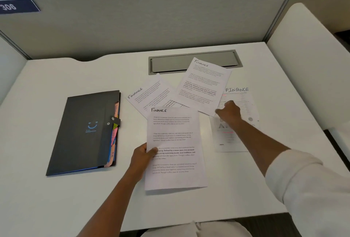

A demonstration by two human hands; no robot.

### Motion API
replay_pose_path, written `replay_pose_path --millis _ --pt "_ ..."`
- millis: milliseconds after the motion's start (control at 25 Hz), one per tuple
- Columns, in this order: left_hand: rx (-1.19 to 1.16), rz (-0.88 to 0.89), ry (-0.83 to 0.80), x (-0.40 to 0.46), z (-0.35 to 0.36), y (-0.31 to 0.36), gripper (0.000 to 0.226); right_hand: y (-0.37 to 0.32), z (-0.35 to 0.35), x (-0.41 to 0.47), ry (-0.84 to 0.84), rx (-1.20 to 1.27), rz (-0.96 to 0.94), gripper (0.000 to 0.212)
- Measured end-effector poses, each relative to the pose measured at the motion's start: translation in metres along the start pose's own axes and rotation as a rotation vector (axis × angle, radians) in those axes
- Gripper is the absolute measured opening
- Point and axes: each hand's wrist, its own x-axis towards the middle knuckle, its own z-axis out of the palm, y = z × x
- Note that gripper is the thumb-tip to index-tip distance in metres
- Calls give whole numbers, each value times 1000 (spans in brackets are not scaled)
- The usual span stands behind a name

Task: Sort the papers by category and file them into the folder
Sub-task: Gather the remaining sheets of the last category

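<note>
I have one Finance sheet (175,147) pinched at its left edge in my left hand (142,156), thumb on top and fingers curled beneath, so that it hangs above the near middle of the desk (56,208). My right hand (229,112) reaches out toward the right side of the desk, fingers curled down at the near corner of the tilted Finance page (203,85). I judge they are pinching that corner, though the fingertips themselves are hidden from me. That page lies with its far end over the grey cable hatch (170,64) by the back edge. Another Finance sheet (147,94) lies slanted to the left of it, partly under the sheet I hold. A fourth, the colour-printed Finance sheet (237,96), lies beneath my right hand nearest the right edge, with a further printed page (227,138) overlapping its near end.

The black folder (85,132) lies closed toward the left side of the desk, strap snapped, coloured tabs showing along its right edge.

I judge I am at the gathering step: collecting the Finance pages into one stack. Next I need to lift the tilted page cleanly without dragging the sheet below it, then square it onto the one in my left hand. The folder has not yet been unsnapped.
</note>
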Motion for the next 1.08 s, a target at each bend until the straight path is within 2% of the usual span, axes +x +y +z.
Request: replay_pose_path --millis 200,400,520,720,880,1000,1080 --pt "-35 -54 -3 11 -3 0 19 -41 15 31 29 -180 86 73" --pt "-59 -70 2 11 -1 1 20 -58 32 39 72 -137 163 97" --pt "-73 -74 6 12 0 2 20 -60 44 37 95 -199 191 114" --pt "-110 -91 -7 12 -2 0 21 -71 50 40 62 -148 234 118" --pt "-123 -97 -7 12 -2 1 22 -64 46 41 108 1 227 99" --pt "-118 -95 -10 12 -3 -1 22 -49 37 39 117 110 146 55" --pt "-110 -94 -9 11 -3 -1 21 -40 30 35 116 210 59 40"
